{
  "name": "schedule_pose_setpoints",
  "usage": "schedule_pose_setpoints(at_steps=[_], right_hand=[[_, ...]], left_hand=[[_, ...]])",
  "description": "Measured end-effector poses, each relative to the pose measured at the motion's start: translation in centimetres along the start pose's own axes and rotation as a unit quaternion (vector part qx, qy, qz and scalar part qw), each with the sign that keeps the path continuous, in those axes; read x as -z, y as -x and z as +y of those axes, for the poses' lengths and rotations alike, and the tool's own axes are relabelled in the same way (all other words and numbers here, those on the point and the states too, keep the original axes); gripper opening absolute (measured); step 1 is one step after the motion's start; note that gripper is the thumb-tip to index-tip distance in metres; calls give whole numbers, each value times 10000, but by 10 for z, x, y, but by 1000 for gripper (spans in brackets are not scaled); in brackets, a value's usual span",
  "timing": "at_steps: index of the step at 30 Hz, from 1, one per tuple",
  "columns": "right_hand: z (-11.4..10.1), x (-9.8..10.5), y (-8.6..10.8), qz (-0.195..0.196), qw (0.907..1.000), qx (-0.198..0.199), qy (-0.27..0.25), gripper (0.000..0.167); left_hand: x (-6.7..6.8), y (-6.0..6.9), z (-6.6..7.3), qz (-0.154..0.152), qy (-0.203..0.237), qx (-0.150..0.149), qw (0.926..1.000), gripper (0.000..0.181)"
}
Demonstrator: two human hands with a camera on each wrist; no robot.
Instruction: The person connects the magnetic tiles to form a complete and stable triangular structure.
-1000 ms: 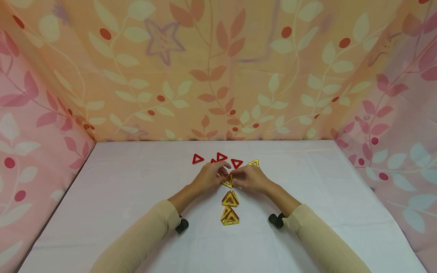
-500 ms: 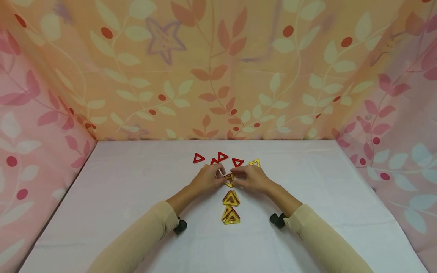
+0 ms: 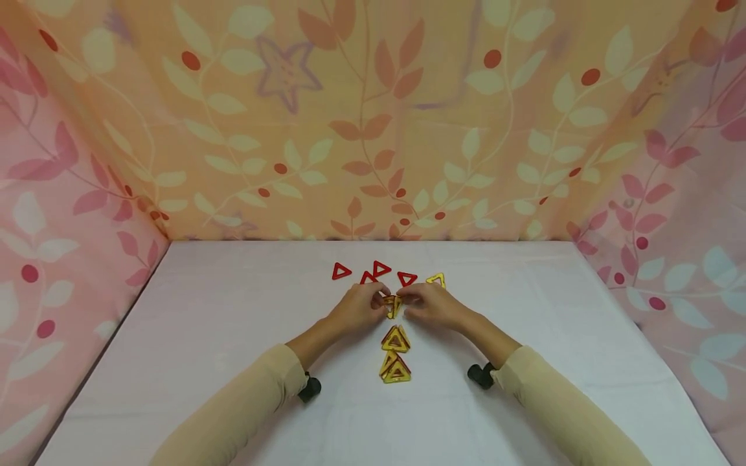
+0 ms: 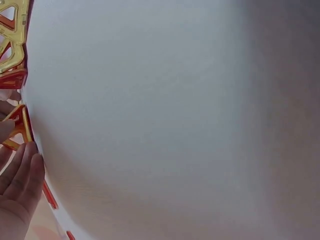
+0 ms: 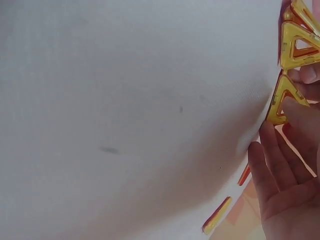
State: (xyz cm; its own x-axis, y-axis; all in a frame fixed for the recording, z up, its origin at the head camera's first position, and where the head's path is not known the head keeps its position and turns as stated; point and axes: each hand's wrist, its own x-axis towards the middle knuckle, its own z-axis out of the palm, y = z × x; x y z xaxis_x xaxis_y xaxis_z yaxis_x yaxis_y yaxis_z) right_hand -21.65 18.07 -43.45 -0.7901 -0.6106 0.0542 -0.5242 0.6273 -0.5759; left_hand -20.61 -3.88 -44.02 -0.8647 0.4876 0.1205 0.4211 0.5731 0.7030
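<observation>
Over the middle of the table, my left hand (image 3: pixel 358 307) and right hand (image 3: pixel 434 307) hold a small group of yellow and red triangular magnetic tiles (image 3: pixel 394 308) between them. In the right wrist view, the right thumb presses the face of a yellow triangular tile (image 5: pixel 276 111), with fingers on its far side. The left thumb and fingers pinch the tiles (image 4: pixel 24 125) from the other side, partly out of that wrist view. Nearer me stand two yellow-and-red tile pyramids, one (image 3: pixel 396 348) behind the other (image 3: pixel 397 379).
Several loose red triangular tiles (image 3: pixel 340 276) lie beyond the hands, the closest partly covered by the left hand. A yellow triangular tile (image 3: pixel 436 279) lies behind the right hand. White cloth (image 3: pixel 233 291) covers the table, and patterned curtains (image 3: pixel 326 162) enclose its back and sides.
Between my hands the tiles have changed from one yellow face towards me to two faces meeting at an upright edge. The pyramids and loose tiles have stayed in place.
</observation>
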Motion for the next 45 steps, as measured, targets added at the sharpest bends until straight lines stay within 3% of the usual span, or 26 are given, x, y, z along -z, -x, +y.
schedule_pose_setpoints(at_steps=[5, 20, 27, 31, 36, 39, 41, 45], right_hand=[[0, 2, 2, -54, 9997, 216, -83, 38], [9, 5, 6, -46, 9999, -11, 95, 46], [5, 4, 5, -31, 9998, 35, 197, 45], [5, 3, 4, -17, 9998, -4, 210, 42], [7, 3, 2, 43, 9995, -5, 308, 40], [8, 2, 1, 69, 9993, -22, 372, 40], [8, 1, 1, 71, 9991, -31, 414, 40], [9, 1, 2, 79, 9990, -57, 442, 40]], left_hand=[[-1, 0, -2, -104, 72, -8, 9999, 31], [-5, -6, 1, -592, 537, -168, 9967, 45], [-5, -8, -2, -684, 708, -308, 9947, 40], [-1, -8, -6, -372, 841, -108, 9957, 36], [10, -12, -13, 540, 847, 191, 9948, 36], [15, -15, -18, 999, 496, 375, 9930, 38], [16, -16, -22, 1166, 233, 517, 9916, 42], [16, -18, -29, 1160, -64, 783, 9901, 47]])
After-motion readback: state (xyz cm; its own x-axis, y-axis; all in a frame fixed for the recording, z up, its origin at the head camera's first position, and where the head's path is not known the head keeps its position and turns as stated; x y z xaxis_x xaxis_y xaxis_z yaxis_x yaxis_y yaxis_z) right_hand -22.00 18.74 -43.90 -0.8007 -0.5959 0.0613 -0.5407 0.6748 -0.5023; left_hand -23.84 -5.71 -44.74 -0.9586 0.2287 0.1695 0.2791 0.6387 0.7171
